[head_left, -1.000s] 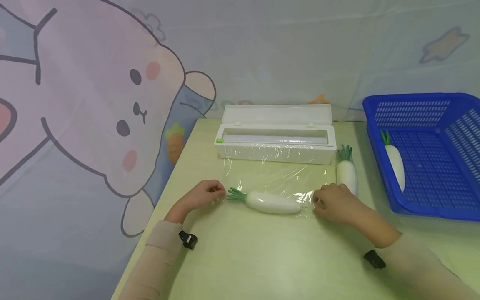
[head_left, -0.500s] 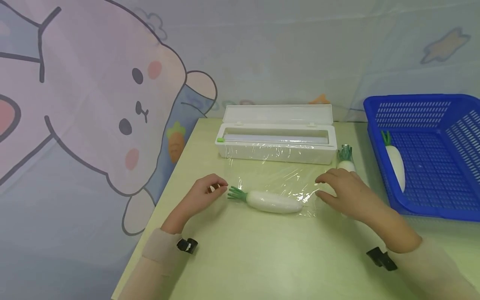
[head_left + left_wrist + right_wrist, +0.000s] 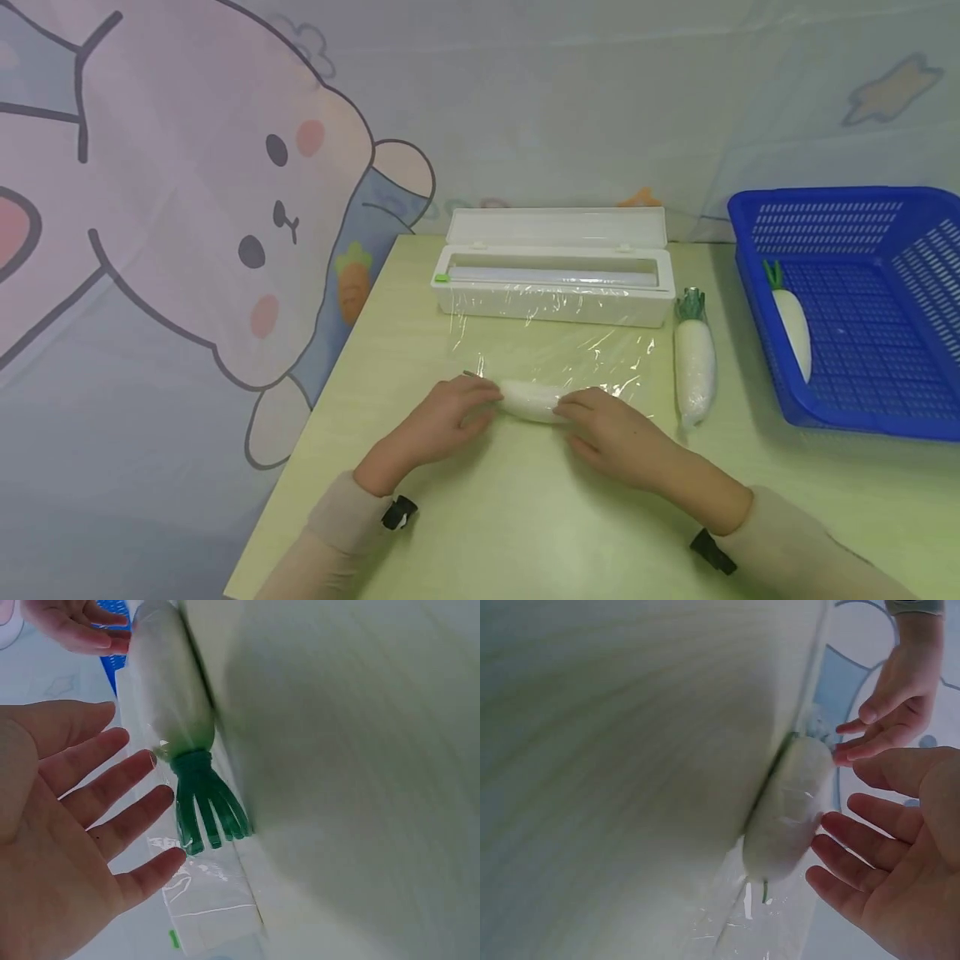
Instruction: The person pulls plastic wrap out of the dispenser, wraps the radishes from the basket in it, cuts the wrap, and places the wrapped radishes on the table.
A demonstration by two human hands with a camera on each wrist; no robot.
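A white radish [image 3: 528, 402] with green leaves [image 3: 206, 799] lies crosswise on the table, clear plastic wrap [image 3: 547, 350] over it. My left hand [image 3: 453, 421] is at its leafy end, hiding most of the leaves in the head view. In the left wrist view, those fingers are spread alongside the leaves and the wrap. Toward the root end, my right hand [image 3: 618, 437] reaches over the radish in the head view. The right wrist view shows its fingers extended, fingertips right at the radish's side. From the radish, the wrap runs back to a white dispenser box [image 3: 555, 307].
The dispenser's lid [image 3: 558, 227] stands raised, with a wrap roll inside and a green slider [image 3: 442, 277] at left. A second radish [image 3: 695, 371], wrapped, lies right of the box. Farther right, a blue basket [image 3: 862, 423] holds another radish [image 3: 793, 333].
Both hands have moved inward from the wrap's corners onto the radish's two ends. The right hand let go of the wrap's edge, uncovering the wrapped radish at right.
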